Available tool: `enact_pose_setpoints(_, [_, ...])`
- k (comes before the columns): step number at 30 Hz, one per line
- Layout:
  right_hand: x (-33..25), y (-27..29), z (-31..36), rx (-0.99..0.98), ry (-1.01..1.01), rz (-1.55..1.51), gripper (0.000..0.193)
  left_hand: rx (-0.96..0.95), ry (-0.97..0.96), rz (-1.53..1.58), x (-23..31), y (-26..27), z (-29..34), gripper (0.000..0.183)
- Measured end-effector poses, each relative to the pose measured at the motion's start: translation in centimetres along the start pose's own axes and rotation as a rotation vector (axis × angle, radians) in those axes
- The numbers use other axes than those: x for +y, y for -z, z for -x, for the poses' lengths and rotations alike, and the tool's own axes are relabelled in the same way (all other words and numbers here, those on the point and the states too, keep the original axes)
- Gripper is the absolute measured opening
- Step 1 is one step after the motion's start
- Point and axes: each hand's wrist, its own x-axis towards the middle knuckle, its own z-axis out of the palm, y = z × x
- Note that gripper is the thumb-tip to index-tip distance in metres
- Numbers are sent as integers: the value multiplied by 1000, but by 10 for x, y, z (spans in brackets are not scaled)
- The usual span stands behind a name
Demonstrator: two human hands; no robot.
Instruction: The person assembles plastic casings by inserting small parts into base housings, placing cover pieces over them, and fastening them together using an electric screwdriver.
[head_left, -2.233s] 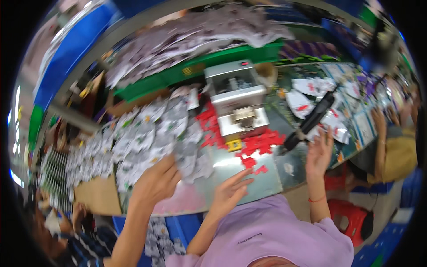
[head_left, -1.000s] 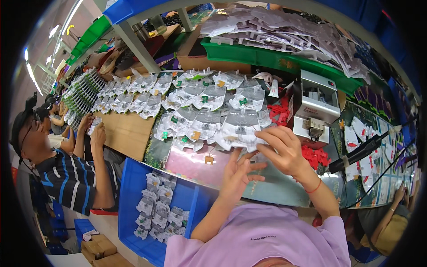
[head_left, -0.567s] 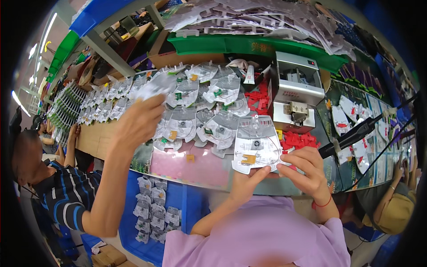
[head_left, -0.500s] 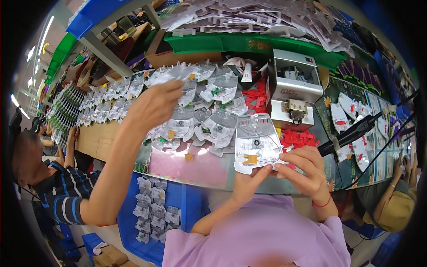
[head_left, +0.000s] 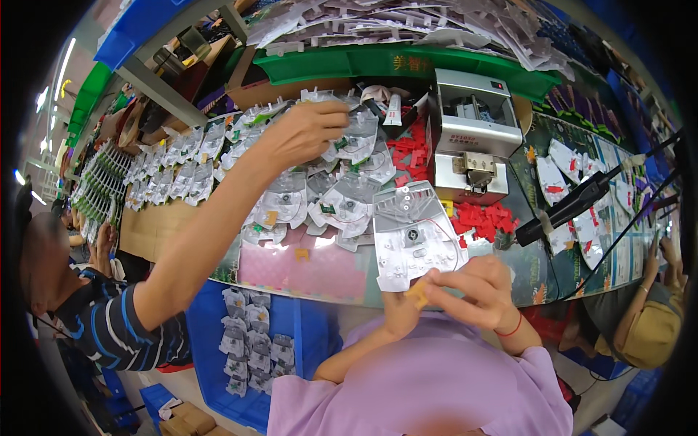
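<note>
My left hand point(head_left: 402, 317) supports a grey-white plastic housing point(head_left: 411, 243) by its near edge; most of its fingers are hidden beneath. The housing is tilted up over the front edge of the bench and has a small dark round part near its middle and a thin red wire at its right side. Just off its near edge, my right hand point(head_left: 478, 296) pinches a small yellow plastic clip point(head_left: 417, 294) between thumb and fingers. To the left, similar housings point(head_left: 347, 206) lie in an overlapping pile. Another loose yellow clip point(head_left: 302, 253) rests on the pink sheet.
A co-worker's arm point(head_left: 218, 211) reaches across from the left, hand over the pile. Small red parts point(head_left: 486, 220) lie beside a silver bench machine point(head_left: 476, 116). A black rod-like tool point(head_left: 563, 211) juts in from the right. Below left stands a blue bin point(head_left: 211, 363) holding housings.
The yellow clip has come off the housing into my right fingers, which moved left and nearer to me. The co-worker's hand has moved right over the pile, and its plastic piece no longer shows.
</note>
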Motion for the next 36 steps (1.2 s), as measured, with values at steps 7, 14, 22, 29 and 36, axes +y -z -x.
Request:
enact_pose_setpoints(7, [0, -15, 20, 25, 55, -347, 21, -2, 236, 327, 11, -8, -3, 24])
enact_pose_setpoints(14, [-2, -18, 28, 28, -32, -424, 18, 23, 90, -20, 10, -10, -1, 23])
enact_pose_setpoints(22, [-10, -30, 39, 8, -76, -480, 19, 153, 232, -55, 11, 3, -2, 25])
enact_pose_setpoints(29, [11, 6, 69, 17, -405, -364, 21, 68, 298, 130, 14, 11, -17, 34])
enact_pose_setpoints(36, [39, 10, 91, -194, -637, -190, 25, 83, 343, 205, 11, 3, -12, 39])
